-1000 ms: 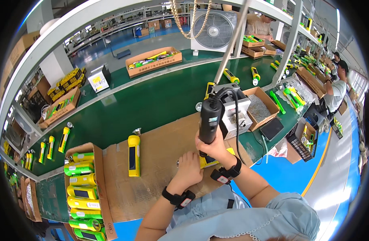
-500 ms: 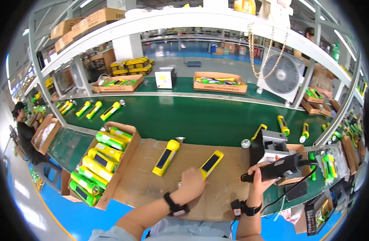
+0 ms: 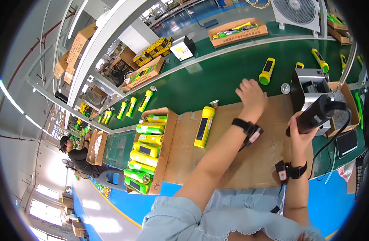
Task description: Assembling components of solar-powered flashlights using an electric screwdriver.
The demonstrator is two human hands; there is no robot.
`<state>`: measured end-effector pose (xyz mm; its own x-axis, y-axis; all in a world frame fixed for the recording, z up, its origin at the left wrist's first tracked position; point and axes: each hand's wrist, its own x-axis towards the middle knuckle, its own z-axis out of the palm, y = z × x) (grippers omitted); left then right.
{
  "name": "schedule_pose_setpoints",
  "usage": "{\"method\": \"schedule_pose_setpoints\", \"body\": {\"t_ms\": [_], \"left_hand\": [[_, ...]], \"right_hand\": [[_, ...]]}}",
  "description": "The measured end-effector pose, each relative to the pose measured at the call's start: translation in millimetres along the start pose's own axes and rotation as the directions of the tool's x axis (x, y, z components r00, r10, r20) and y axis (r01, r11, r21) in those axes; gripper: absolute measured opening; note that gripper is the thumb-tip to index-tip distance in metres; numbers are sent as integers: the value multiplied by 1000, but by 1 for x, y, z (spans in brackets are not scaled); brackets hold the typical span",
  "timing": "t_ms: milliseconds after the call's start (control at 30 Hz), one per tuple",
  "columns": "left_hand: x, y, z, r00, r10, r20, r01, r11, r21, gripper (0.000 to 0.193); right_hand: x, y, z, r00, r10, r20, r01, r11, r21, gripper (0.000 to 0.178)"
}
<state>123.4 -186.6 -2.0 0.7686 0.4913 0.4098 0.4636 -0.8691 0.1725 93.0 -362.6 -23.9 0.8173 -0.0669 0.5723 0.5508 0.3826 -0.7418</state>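
My left hand reaches over the far edge of the cardboard with its fingers apart, holding nothing. Just beyond its fingertips, a yellow flashlight with a dark panel lies on the green belt. In my right hand is a black electric screwdriver with a coiled cord, held to the right of the cardboard. Another yellow flashlight lies on the cardboard sheet, a small silver reflector by its head end.
A carton packed with yellow and green flashlights stands at the left. Right of the cardboard are a black-and-silver box and a loose round reflector. More flashlights lie along the green belt. A person works at far left.
My left hand has moved from the flashlight on the cardboard up to the belt and opened. That flashlight now appears on the belt. The whole view has tilted; the screwdriver stays in my right hand.
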Motion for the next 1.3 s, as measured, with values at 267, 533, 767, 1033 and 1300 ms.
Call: {"method": "schedule_pose_setpoints", "body": {"t_ms": [267, 533, 767, 1033, 1300], "left_hand": [[-149, -196, -46, 875, -414, 252, 391, 910, 138, 47], [-201, -91, -86, 895, -6, 447, 119, 967, -225, 41], [-197, -19, -74, 718, 380, 584, -81, 878, -471, 51], [-188, 1, -65, 884, 437, 164, -353, 855, -380, 49], [-172, -46, -60, 867, 454, 206, -338, 839, -426, 48]], "right_hand": [[3, -22, -32, 990, -127, 62, 131, 990, -54, 58], [45, -69, -75, 922, -348, -171, 330, 936, -123, 52], [80, -60, -74, 952, -288, -106, 279, 956, -90, 62], [92, -43, -74, 983, -181, -17, 176, 968, -179, 47], [63, -64, -61, 990, 86, 112, -82, 996, -37, 57]]}}
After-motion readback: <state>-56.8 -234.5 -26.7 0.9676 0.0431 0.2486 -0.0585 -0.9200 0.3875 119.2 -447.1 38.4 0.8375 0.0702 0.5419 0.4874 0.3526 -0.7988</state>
